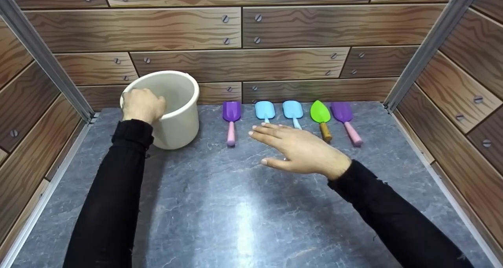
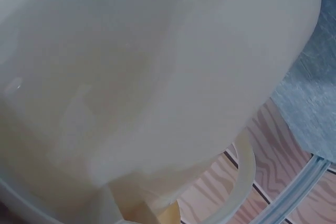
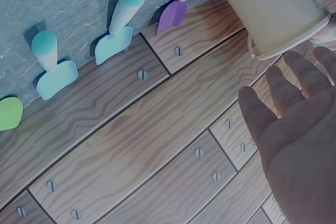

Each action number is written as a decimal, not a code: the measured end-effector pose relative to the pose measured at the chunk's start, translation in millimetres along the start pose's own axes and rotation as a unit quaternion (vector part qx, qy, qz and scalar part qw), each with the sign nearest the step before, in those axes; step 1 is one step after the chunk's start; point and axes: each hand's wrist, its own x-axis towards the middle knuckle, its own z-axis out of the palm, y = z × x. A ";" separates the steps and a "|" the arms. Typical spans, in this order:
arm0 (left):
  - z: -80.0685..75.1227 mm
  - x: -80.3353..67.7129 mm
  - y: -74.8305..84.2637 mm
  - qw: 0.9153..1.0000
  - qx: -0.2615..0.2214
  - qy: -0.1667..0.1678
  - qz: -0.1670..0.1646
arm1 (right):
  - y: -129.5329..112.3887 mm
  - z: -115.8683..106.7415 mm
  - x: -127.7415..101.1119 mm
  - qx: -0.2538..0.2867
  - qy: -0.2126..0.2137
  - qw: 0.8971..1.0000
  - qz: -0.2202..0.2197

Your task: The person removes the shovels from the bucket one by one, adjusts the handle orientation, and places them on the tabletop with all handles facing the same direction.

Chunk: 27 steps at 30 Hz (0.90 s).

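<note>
My left hand (image 1: 141, 105) grips the near-left rim of a cream plastic bucket (image 1: 178, 130), its fingers curled over the edge and partly hidden. The bucket's pale wall (image 2: 173, 82) fills most of the left wrist view. My right hand (image 1: 302, 148) is held out flat with nothing in it, in front of the row of garden tools. Left to right lie a purple scoop (image 1: 232, 111) with a pink handle, two light blue scoops (image 1: 265, 110) partly covered by the fingers, a green trowel (image 1: 320, 111) with a brown handle, and another purple scoop (image 1: 342, 111).
A wood-patterned back wall (image 1: 290, 26) stands just behind the tools and bucket. Side walls with metal corner strips (image 1: 432, 36) bound the grey marbled surface (image 1: 220, 205). The bucket's curved carrying handle (image 2: 247, 171) hangs off its rim.
</note>
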 end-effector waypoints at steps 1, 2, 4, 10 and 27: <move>1.6 0.9 -0.2 1.000 -0.003 0.003 -0.002 | 0.0 0.1 -0.1 0.001 0.000 1.000 0.001; 2.7 1.3 -0.2 1.000 -0.013 0.004 -0.005 | -0.1 0.3 -0.1 0.002 -0.002 1.000 0.001; 3.9 1.0 0.3 0.999 -0.042 0.008 -0.019 | 0.0 0.8 -0.3 0.003 -0.003 1.000 0.002; -2.8 -0.8 1.4 0.995 -0.075 -0.053 -0.032 | 0.2 1.2 -0.9 0.004 -0.006 1.000 0.005; -20.3 13.2 -11.8 0.979 -0.007 -0.203 0.000 | 1.0 0.5 1.0 0.003 -0.015 1.000 -0.001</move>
